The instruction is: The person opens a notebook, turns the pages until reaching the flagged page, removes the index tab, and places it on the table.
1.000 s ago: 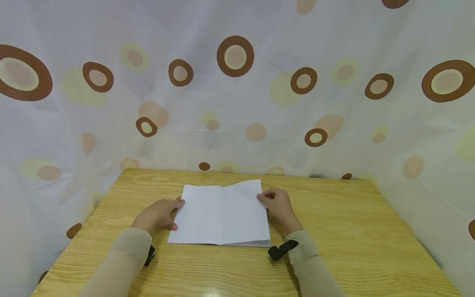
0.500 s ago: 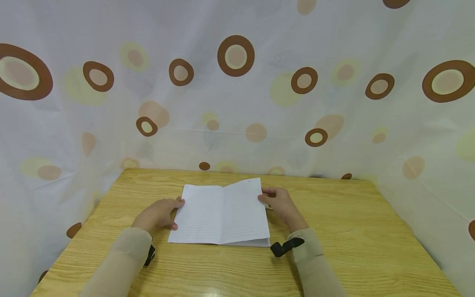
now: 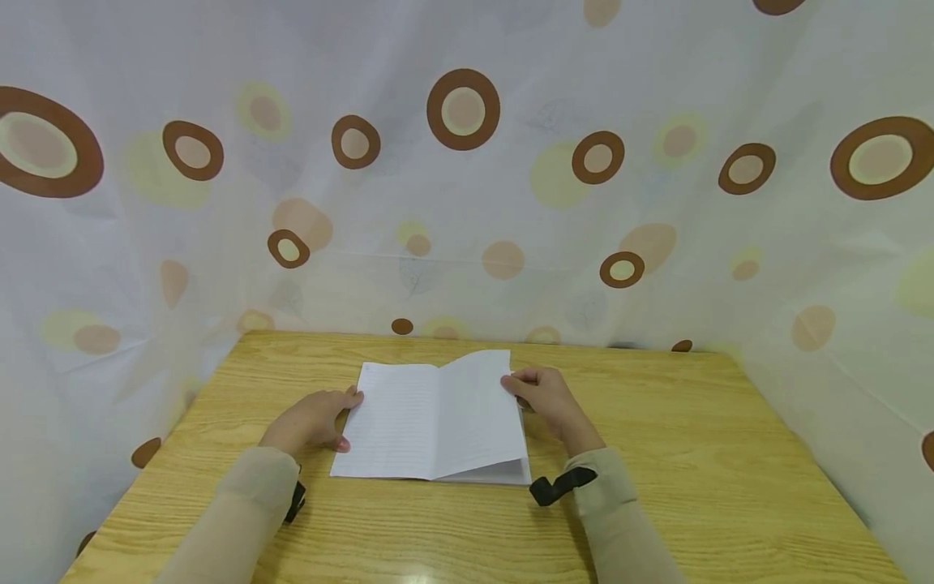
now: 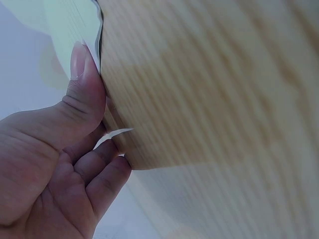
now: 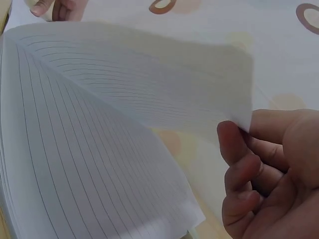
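A lined notebook lies spread on the wooden table in the head view, its left page flat. My left hand rests at its left edge, with thumb and a fingertip apart on the page margin. In the left wrist view, the thumb of the left hand lies along the page edge, and the other fingers bend loosely. On the other side, my right hand pinches the outer edge of a raised right-hand page. The right wrist view shows that page lifted between thumb and finger of the right hand, with another lined page beneath.
The wooden table extends on both sides of the notebook. A white sheet with brown and yellow circles hangs behind it and along the sides. Black straps show at the cuffs of the beige sleeves.
The right-hand page has risen, and the gap below its lower edge is wider. My right hand has shifted slightly, keeping near the page's outer edge. My left hand has stayed still.
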`<state>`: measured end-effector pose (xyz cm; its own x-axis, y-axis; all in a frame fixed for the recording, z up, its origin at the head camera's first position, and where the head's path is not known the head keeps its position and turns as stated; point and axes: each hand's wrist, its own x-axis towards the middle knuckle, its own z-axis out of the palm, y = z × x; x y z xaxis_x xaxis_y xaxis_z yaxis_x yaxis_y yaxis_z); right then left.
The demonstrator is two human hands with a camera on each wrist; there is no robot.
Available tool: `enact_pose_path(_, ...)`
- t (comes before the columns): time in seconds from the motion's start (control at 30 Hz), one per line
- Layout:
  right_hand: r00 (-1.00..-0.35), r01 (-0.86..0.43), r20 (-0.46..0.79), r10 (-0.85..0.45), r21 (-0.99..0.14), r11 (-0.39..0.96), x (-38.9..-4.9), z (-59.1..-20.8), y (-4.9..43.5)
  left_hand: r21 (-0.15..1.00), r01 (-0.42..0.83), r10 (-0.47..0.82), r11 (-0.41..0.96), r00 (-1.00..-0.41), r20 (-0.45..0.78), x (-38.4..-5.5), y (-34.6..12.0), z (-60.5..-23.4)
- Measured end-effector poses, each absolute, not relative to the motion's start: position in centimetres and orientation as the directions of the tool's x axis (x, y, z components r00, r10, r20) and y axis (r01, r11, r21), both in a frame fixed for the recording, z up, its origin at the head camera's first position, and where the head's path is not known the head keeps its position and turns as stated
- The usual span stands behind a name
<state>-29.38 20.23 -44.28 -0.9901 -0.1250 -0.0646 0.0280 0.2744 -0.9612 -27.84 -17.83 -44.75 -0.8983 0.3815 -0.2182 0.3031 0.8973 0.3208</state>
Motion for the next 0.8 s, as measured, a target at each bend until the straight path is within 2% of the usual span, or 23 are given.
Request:
enact_pose_path(0.3,-0.994,0.007,-0.032,-0.103,-0.973,0.232,-29.4,-44.2,19.5,0.32,0.312,0.392,0.895,-0.892,-0.226,-27.9,-17.8,-44.5)
enact_pose_path(0.67,-0.97,-0.031,-0.018,-0.241,-0.98,0.196,-29.1,-43.6,19.1,0.303,0.326,0.399,0.896,-0.889,-0.223,-27.7,-17.6,-44.2)
enact_pose_path(0.8,-0.971,-0.056,0.011,-0.24,-0.982,0.181,-29.0,-43.7,18.3,0.303,0.321,0.395,0.897,-0.89,-0.227,-27.7,-17.6,-44.3)
